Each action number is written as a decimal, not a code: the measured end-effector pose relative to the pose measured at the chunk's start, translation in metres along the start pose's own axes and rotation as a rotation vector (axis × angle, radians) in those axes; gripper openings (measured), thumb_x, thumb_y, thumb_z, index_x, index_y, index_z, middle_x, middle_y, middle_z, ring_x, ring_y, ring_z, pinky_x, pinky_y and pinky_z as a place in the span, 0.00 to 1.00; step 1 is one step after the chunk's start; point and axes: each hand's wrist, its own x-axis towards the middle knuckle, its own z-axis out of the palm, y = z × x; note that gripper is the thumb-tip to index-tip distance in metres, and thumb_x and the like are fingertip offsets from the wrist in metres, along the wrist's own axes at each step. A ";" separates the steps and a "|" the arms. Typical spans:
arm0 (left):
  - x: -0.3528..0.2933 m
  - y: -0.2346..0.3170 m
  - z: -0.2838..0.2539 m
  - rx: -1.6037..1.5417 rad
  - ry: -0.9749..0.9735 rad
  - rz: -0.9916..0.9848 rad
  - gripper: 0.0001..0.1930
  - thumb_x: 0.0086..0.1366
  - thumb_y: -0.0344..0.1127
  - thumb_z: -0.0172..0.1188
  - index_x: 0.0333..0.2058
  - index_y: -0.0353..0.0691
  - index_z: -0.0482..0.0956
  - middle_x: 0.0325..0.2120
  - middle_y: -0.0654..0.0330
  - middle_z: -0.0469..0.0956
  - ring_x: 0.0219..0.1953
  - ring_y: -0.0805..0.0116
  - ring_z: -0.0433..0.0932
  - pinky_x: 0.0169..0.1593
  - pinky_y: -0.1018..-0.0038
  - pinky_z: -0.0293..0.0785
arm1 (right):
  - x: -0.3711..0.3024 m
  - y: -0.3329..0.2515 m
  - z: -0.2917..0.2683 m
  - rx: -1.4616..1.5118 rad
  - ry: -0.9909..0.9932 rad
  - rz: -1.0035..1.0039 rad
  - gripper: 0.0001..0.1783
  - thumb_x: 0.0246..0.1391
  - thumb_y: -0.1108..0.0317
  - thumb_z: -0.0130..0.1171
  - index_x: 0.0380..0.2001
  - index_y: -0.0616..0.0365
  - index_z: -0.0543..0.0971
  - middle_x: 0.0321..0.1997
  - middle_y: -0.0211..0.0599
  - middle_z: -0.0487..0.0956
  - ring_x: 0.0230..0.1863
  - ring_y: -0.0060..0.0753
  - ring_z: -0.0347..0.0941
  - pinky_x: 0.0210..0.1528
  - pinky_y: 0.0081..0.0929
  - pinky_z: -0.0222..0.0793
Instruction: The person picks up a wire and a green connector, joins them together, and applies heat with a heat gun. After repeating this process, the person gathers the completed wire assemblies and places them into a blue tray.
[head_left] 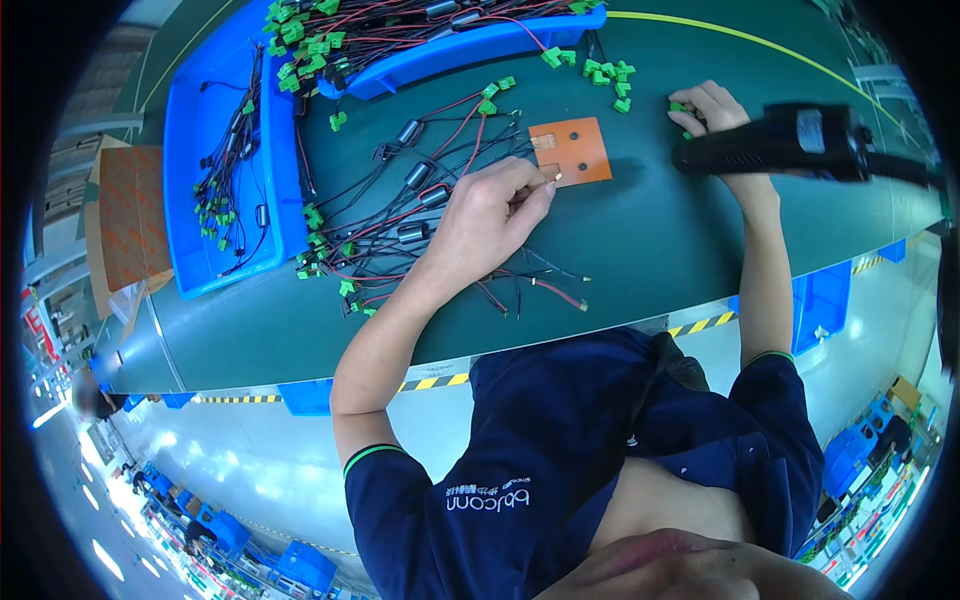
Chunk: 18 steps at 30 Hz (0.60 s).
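Note:
My left hand (492, 208) is closed in a pinch at the lower left edge of an orange plate (592, 150) with dark round spots. A small gold-coloured tip (557, 177) shows at the fingertips; most of what they grip is hidden. Around that wrist lie black and red wire harnesses (415, 178) with black cylinders and green connectors. Farther right, my right hand (716, 106) has its fingers curled round a green connector (679, 106). A black cylindrical tool (775, 143) with a cable crosses in front of this hand and hides part of it.
One blue bin (290, 190) at the left holds some harnesses. Another blue bin (470, 52) at the back is heaped with them. Loose green connectors (610, 75) lie by its right end. Brown cardboard (135, 215) stands beyond the left bin. The green table (640, 270) ends near my body.

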 end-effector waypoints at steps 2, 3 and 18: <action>-0.001 -0.002 -0.002 -0.017 -0.038 -0.089 0.07 0.71 0.30 0.65 0.38 0.30 0.83 0.28 0.59 0.78 0.25 0.74 0.72 0.31 0.76 0.69 | 0.002 -0.002 -0.006 -0.053 -0.052 -0.015 0.11 0.59 0.70 0.67 0.45 0.58 0.82 0.38 0.43 0.80 0.41 0.43 0.79 0.44 0.35 0.75; -0.001 -0.003 -0.001 -0.031 -0.041 -0.086 0.07 0.71 0.29 0.65 0.39 0.30 0.83 0.28 0.60 0.77 0.26 0.75 0.71 0.31 0.76 0.68 | 0.003 -0.005 -0.007 -0.047 -0.053 -0.021 0.11 0.59 0.70 0.67 0.45 0.58 0.82 0.38 0.43 0.80 0.41 0.43 0.79 0.44 0.35 0.75; 0.005 -0.013 -0.011 -0.112 -0.009 0.016 0.07 0.70 0.28 0.66 0.43 0.31 0.87 0.30 0.63 0.76 0.26 0.79 0.69 0.31 0.78 0.66 | 0.065 -0.050 0.010 1.355 -0.212 0.170 0.13 0.60 0.83 0.64 0.46 0.59 0.76 0.47 0.46 0.82 0.41 0.30 0.79 0.47 0.31 0.78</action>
